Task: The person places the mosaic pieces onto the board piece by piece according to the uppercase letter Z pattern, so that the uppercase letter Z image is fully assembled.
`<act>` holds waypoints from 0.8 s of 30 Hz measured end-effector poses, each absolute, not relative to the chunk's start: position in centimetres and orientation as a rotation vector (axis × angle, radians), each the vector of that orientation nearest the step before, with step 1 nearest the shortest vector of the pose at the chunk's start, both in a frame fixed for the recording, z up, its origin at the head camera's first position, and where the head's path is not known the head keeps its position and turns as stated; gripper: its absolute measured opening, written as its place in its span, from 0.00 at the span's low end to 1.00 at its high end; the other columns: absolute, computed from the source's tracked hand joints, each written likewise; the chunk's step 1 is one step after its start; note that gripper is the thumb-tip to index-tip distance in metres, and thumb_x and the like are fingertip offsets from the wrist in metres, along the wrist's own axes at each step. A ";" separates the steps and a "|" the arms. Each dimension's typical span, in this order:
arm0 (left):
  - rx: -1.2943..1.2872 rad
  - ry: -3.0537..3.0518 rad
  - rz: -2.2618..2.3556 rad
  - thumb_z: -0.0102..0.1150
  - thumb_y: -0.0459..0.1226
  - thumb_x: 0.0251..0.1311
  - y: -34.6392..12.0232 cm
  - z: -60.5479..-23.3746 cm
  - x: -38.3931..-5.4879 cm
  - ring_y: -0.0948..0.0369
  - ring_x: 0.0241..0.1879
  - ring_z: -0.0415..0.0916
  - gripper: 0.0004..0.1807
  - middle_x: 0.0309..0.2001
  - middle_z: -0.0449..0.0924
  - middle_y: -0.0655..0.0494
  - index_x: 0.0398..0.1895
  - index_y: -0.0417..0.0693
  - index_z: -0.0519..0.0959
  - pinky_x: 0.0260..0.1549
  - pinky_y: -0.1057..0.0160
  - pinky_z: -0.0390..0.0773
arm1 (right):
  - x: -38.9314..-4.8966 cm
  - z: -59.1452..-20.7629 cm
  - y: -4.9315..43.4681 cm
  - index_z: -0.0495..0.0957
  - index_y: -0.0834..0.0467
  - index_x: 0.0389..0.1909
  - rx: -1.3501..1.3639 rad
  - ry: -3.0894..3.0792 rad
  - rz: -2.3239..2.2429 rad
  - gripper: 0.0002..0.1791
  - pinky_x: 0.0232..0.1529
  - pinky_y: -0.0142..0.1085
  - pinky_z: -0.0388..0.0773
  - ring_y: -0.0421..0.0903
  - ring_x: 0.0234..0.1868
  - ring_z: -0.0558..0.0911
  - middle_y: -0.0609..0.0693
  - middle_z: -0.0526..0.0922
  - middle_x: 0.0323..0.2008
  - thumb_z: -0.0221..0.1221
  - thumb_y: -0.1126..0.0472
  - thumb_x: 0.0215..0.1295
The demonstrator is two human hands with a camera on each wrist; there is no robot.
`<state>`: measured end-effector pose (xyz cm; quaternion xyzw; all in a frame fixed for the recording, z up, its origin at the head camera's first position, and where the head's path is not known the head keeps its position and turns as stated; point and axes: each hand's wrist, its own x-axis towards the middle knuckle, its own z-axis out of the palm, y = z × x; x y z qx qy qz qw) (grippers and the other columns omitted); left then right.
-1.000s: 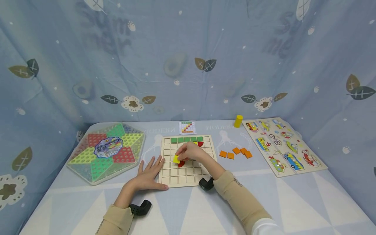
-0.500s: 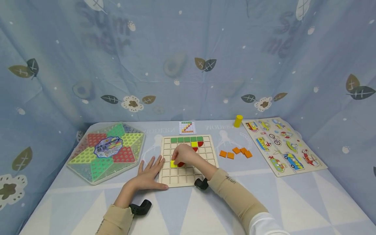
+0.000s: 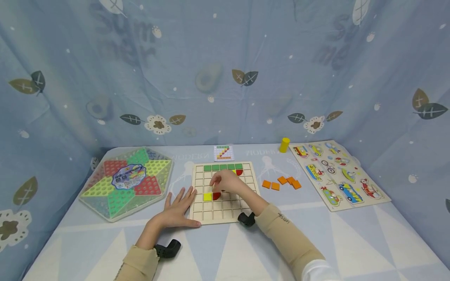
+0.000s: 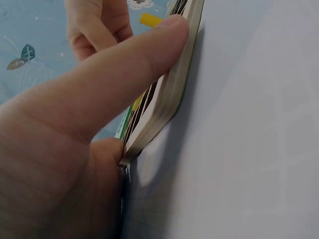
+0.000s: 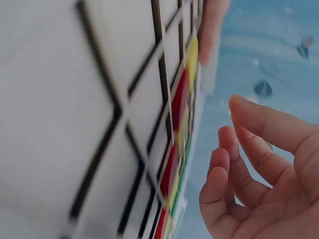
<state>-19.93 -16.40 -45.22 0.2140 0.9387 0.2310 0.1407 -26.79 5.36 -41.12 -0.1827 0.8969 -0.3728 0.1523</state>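
A wooden grid board (image 3: 207, 217) lies in the middle of the table. My left hand (image 3: 177, 210) rests at its left side with fingers spread; the left wrist view shows the thumb (image 4: 144, 55) touching the board's edge. A yellow square tile (image 3: 208, 196) lies flat in a cell, beside a red rounded piece (image 3: 216, 196). Just above them hovers my right hand (image 3: 227, 182), hiding the board's middle. Its thumb and fingers are bent, apart and hold nothing in the right wrist view. Green tiles (image 3: 223, 167) form a row at the top, with another red piece (image 3: 239, 172) below.
Behind the board lies a small pattern card (image 3: 224, 157). Several orange tiles (image 3: 275, 186) are scattered to its right, with a yellow cylinder (image 3: 284, 145) farther back. A picture puzzle board (image 3: 327, 191) lies far right, and a hexagonal peg-board game (image 3: 147, 185) at left.
The yellow tile, first pinched and tilted in my right hand, now lies flat in its cell. My right hand has let go and drawn slightly up and right. The left hand has stayed put.
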 end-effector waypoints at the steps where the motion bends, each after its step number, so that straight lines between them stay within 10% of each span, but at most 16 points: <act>1: 0.618 2.710 0.675 0.64 0.62 0.42 -16.4 -45.2 -19.9 0.44 0.71 0.28 0.61 0.73 0.36 0.46 0.72 0.42 0.45 0.59 0.36 0.22 | -26.9 -41.0 5.9 0.82 0.58 0.30 -0.502 2.572 -1.097 0.05 0.23 0.30 0.69 0.41 0.23 0.71 0.47 0.76 0.23 0.66 0.66 0.51; 24: 0.620 2.692 0.700 0.64 0.61 0.43 -16.4 -45.3 -20.0 0.45 0.71 0.27 0.60 0.73 0.36 0.47 0.73 0.43 0.44 0.60 0.37 0.22 | -27.6 -41.2 19.7 0.80 0.60 0.42 0.116 2.767 -1.133 0.13 0.40 0.39 0.72 0.50 0.39 0.75 0.56 0.79 0.41 0.62 0.65 0.55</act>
